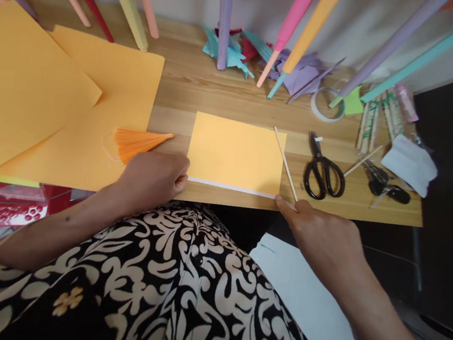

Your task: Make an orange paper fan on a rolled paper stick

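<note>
A yellow paper rectangle [236,152] lies flat near the table's front edge. Along its lower side runs a white strip [232,187], which looks like tape. My left hand [156,175] is closed at the paper's lower left corner, its curled fingertips partly hidden. At the lower right corner, the index finger of my right hand [325,233] presses on the strip's end. A thin wooden stick [285,160] slants up from between the fingers of that hand, crossing the paper's right side. Just behind my left hand lies an orange paper tassel [137,143].
Black-handled scissors [324,175], a tape roll [327,104], keys [384,182] and wrapped sticks [373,121] are at right. Large yellow sheets [129,93] cover the left. Rolled paper tubes [223,22] lean on the wall, with folded paper pieces [298,74] below.
</note>
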The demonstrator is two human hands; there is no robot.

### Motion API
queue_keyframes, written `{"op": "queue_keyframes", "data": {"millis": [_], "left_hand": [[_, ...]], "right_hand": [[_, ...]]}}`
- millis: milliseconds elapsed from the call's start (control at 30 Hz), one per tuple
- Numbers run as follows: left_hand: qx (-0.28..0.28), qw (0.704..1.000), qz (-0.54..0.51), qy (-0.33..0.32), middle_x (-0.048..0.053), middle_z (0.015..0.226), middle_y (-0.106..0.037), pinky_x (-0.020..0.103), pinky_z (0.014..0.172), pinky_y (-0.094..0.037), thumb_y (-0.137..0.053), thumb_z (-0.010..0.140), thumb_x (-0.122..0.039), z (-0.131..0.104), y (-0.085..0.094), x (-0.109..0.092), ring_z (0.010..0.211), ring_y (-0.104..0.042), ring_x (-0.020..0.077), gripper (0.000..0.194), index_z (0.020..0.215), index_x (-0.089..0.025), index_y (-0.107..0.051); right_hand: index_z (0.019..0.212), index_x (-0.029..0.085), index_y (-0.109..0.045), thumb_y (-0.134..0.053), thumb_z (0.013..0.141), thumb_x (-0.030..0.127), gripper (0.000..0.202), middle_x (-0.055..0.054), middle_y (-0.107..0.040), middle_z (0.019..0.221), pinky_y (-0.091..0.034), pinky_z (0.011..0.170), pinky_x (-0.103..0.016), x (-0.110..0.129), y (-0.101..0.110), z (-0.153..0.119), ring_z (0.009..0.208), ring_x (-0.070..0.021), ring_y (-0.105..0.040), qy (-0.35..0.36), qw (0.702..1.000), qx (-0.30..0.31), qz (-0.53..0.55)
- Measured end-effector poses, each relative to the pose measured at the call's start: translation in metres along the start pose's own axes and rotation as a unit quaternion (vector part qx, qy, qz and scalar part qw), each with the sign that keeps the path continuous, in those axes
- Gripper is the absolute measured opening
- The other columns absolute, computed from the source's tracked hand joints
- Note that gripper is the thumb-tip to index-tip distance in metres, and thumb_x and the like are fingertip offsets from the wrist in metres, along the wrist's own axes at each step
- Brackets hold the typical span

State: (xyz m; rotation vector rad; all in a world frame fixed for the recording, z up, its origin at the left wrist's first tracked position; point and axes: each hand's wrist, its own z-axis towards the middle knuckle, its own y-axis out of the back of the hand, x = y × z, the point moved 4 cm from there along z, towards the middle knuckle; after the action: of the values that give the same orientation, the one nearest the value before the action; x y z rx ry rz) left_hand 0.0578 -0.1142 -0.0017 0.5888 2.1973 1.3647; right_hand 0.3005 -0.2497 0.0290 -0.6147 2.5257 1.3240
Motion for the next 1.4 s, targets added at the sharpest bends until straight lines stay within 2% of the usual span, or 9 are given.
{"op": "queue_keyframes", "data": {"millis": [367,433,500,567,667,867,1000,1133,1400], "left_hand": [[-0.005,0.998,0.03,0.058,0.004,0.061,-0.058,0.03,0.051,-0.018,-0.04,0.094,-0.036,-0.014,0.0,0.017,0.053,-0.046,0.0159,0.037,0.063,-0.02,-0.05],[-0.037,0.999,0.01,0.012,0.005,0.062,-0.059,0.03,0.052,-0.023,-0.039,0.096,-0.035,-0.021,0.003,0.015,0.056,-0.05,0.0172,0.038,0.065,-0.02,-0.053],[-0.077,0.99,-0.041,-0.108,0.007,0.074,-0.067,0.03,0.059,-0.037,-0.036,0.099,-0.032,-0.026,0.006,0.004,0.069,-0.06,0.0191,0.038,0.074,-0.018,-0.061],[-0.096,0.957,-0.094,-0.256,0.01,0.099,-0.074,0.032,0.081,-0.047,-0.034,0.102,-0.027,-0.028,0.005,-0.014,0.095,-0.066,0.0208,0.036,0.096,-0.017,-0.068],[-0.074,0.91,-0.115,-0.392,0.012,0.138,-0.063,0.036,0.112,-0.038,-0.037,0.103,-0.024,-0.022,-0.004,-0.045,0.132,-0.054,0.0227,0.037,0.13,-0.015,-0.06],[-0.011,0.897,-0.057,-0.438,0.015,0.159,-0.039,0.039,0.125,-0.021,-0.046,0.103,-0.031,0.01,-0.024,-0.103,0.149,-0.034,0.0248,0.047,0.146,-0.012,-0.046],[0.004,0.897,-0.033,-0.44,0.017,0.162,-0.032,0.038,0.126,-0.017,-0.052,0.1,-0.034,0.018,-0.029,-0.124,0.152,-0.026,0.027,0.06,0.152,-0.008,-0.036],[0.015,0.909,-0.025,-0.416,0.017,0.163,-0.031,0.035,0.125,-0.017,-0.056,0.099,-0.033,0.013,-0.031,-0.112,0.153,-0.024,0.0259,0.065,0.154,-0.006,-0.032],[0.004,0.936,-0.112,-0.334,0.012,0.161,-0.036,0.035,0.124,-0.024,-0.043,0.103,-0.036,-0.02,-0.032,-0.032,0.151,-0.031,0.0207,0.054,0.152,-0.014,-0.038]], "right_hand": [[0.14,0.028,-0.057,-0.05,0.092,0.007,0.053,-0.005,-0.07,0.087,-0.018,0.044,-0.028,0.0,-0.018,0.003,0.058,-0.0174,-0.068,-0.03,0.999,-0.042,-0.018],[0.14,0.028,-0.057,-0.048,0.093,0.007,0.052,-0.005,-0.07,0.088,-0.018,0.045,-0.028,0.0,-0.016,0.003,0.059,-0.0181,-0.068,-0.029,0.999,-0.035,-0.014],[0.141,0.027,-0.056,-0.045,0.094,0.006,0.052,-0.006,-0.072,0.091,-0.018,0.045,-0.028,0.0,-0.012,0.004,0.063,-0.0193,-0.07,-0.03,0.999,-0.014,-0.006],[0.143,0.027,-0.054,-0.043,0.095,0.006,0.053,-0.008,-0.072,0.095,-0.019,0.045,-0.028,0.0,-0.007,0.004,0.066,-0.0205,-0.071,-0.032,0.999,0.013,0.004],[0.145,0.025,-0.052,-0.041,0.097,0.009,0.051,-0.01,-0.073,0.1,-0.021,0.046,-0.029,0.001,0.001,0.004,0.071,-0.022,-0.072,-0.034,0.998,0.04,0.018],[0.142,0.024,-0.054,-0.042,0.098,0.013,0.047,-0.012,-0.073,0.1,-0.025,0.047,-0.029,0.003,0.004,0.002,0.073,-0.0232,-0.073,-0.051,0.998,0.033,0.031],[0.137,0.024,-0.058,-0.041,0.1,0.015,0.042,-0.013,-0.073,0.098,-0.024,0.048,-0.029,0.004,0.004,0.001,0.075,-0.0227,-0.073,-0.053,0.998,0.022,0.038],[0.143,0.024,-0.053,-0.042,0.099,0.013,0.047,-0.013,-0.073,0.099,-0.02,0.047,-0.029,0.003,0.004,0.003,0.075,-0.0226,-0.074,-0.05,0.997,0.039,0.03],[0.147,0.026,-0.049,-0.041,0.096,0.009,0.054,-0.01,-0.073,0.1,-0.02,0.045,-0.029,0.002,-0.003,0.004,0.071,-0.0205,-0.073,-0.043,0.998,0.046,0.003]]}}
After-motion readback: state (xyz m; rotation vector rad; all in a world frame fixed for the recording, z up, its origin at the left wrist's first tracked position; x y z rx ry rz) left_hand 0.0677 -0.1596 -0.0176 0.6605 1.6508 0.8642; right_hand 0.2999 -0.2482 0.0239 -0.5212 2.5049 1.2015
